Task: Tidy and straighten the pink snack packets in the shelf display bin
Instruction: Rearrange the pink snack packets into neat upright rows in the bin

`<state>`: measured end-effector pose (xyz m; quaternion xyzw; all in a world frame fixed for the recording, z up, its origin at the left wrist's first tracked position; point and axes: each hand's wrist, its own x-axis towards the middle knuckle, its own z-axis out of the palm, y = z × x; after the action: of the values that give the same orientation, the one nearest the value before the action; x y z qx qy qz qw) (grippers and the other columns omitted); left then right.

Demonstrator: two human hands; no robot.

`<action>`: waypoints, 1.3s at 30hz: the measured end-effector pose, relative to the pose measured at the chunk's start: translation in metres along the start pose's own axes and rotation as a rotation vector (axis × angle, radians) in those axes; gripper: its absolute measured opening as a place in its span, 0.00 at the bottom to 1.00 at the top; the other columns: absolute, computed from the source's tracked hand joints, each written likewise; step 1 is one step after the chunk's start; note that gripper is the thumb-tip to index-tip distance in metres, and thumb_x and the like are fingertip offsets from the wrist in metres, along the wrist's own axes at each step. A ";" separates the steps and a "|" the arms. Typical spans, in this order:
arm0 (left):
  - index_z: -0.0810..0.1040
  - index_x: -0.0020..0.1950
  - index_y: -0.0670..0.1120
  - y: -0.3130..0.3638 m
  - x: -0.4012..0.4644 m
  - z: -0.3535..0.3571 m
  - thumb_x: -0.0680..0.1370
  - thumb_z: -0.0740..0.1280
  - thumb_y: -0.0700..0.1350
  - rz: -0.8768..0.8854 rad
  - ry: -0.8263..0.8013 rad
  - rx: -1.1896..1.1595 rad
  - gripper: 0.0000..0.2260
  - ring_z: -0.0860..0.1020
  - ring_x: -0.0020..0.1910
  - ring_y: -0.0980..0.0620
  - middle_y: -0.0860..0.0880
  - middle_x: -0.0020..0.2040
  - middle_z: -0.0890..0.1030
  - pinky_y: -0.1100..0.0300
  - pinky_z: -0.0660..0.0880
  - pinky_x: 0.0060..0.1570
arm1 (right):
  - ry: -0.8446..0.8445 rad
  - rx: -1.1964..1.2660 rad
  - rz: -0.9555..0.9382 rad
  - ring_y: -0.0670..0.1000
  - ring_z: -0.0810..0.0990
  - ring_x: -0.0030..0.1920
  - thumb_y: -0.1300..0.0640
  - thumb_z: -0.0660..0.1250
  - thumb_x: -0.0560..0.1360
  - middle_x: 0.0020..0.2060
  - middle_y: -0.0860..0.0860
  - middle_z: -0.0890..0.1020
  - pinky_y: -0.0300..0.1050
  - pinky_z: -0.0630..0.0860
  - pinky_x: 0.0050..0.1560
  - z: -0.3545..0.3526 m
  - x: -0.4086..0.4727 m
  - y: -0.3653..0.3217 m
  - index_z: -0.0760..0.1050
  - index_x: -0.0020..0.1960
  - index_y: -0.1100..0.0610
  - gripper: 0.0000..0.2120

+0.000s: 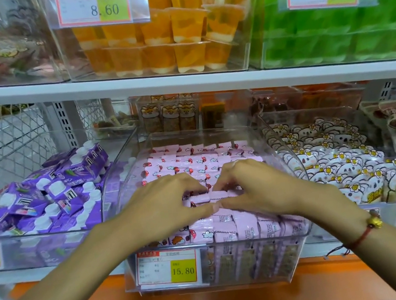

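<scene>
Bright, even store light fills the scene with scarcely any shadows. Soft glare streaks the clear plastic display bin [294,232] walls. Above that bin the white metal shelf edge [180,82] bows from wide-angle distortion, and the corners blur.

Your pink snack packets [201,161] fill the clear display bin [296,251], lying flat in rows at the back, standing on edge along the front wall, a few near the middle askew.
</scene>
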<state>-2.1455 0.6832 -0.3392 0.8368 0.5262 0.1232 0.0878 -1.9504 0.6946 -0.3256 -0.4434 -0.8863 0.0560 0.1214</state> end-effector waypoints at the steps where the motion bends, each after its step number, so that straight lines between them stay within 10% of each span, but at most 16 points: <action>1: 0.73 0.65 0.60 0.000 0.001 -0.001 0.70 0.58 0.73 -0.004 -0.021 -0.003 0.28 0.72 0.62 0.58 0.65 0.64 0.72 0.51 0.71 0.60 | -0.001 0.015 -0.016 0.44 0.70 0.41 0.48 0.68 0.74 0.40 0.43 0.73 0.38 0.64 0.40 0.001 0.000 0.001 0.80 0.52 0.52 0.11; 9: 0.74 0.65 0.58 0.000 0.006 -0.004 0.69 0.61 0.71 -0.040 -0.115 -0.025 0.29 0.71 0.63 0.57 0.63 0.65 0.71 0.52 0.70 0.62 | 0.108 0.431 0.129 0.38 0.72 0.24 0.53 0.70 0.74 0.22 0.40 0.76 0.28 0.65 0.27 0.007 -0.002 0.005 0.85 0.43 0.56 0.08; 13: 0.75 0.62 0.56 0.001 0.007 -0.005 0.65 0.58 0.74 -0.047 -0.122 -0.025 0.33 0.72 0.60 0.55 0.61 0.64 0.72 0.50 0.71 0.60 | 0.240 0.174 0.107 0.42 0.78 0.33 0.50 0.65 0.77 0.36 0.45 0.83 0.43 0.75 0.38 0.011 -0.001 -0.002 0.83 0.46 0.52 0.09; 20: 0.76 0.61 0.57 -0.001 0.004 -0.004 0.70 0.58 0.72 -0.040 -0.105 0.012 0.28 0.74 0.58 0.55 0.63 0.63 0.73 0.51 0.72 0.58 | 0.820 0.332 0.061 0.42 0.77 0.35 0.51 0.61 0.78 0.34 0.39 0.79 0.35 0.74 0.35 -0.010 -0.002 -0.006 0.79 0.46 0.49 0.08; 24: 0.75 0.61 0.57 0.005 0.000 -0.001 0.73 0.46 0.70 -0.010 0.117 -0.049 0.29 0.73 0.51 0.56 0.58 0.59 0.76 0.55 0.73 0.46 | 1.074 0.727 0.247 0.54 0.76 0.33 0.52 0.60 0.80 0.35 0.52 0.80 0.52 0.74 0.33 -0.022 -0.002 -0.009 0.76 0.41 0.52 0.11; 31: 0.61 0.70 0.61 0.017 -0.008 -0.005 0.76 0.56 0.61 0.150 0.444 -0.498 0.22 0.71 0.59 0.65 0.66 0.66 0.68 0.63 0.72 0.54 | 0.861 1.155 0.497 0.49 0.82 0.35 0.56 0.57 0.81 0.45 0.61 0.83 0.32 0.75 0.29 -0.021 -0.002 -0.006 0.77 0.49 0.64 0.13; 34: 0.67 0.66 0.60 0.019 -0.007 -0.006 0.74 0.69 0.50 0.250 0.477 -0.442 0.22 0.70 0.59 0.67 0.65 0.62 0.71 0.76 0.67 0.53 | 0.785 1.301 0.499 0.49 0.82 0.38 0.58 0.57 0.81 0.44 0.60 0.83 0.33 0.78 0.36 -0.018 0.000 -0.010 0.78 0.50 0.65 0.13; 39: 0.81 0.54 0.52 0.016 -0.005 -0.019 0.73 0.71 0.51 0.098 0.521 -0.743 0.11 0.81 0.43 0.58 0.55 0.46 0.84 0.69 0.76 0.40 | 0.656 1.325 0.567 0.49 0.83 0.36 0.51 0.59 0.80 0.40 0.55 0.84 0.37 0.79 0.34 -0.018 0.002 -0.009 0.76 0.55 0.61 0.14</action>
<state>-2.1394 0.6715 -0.3171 0.7136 0.4108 0.5138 0.2409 -1.9539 0.6905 -0.3057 -0.4814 -0.4407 0.4675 0.5962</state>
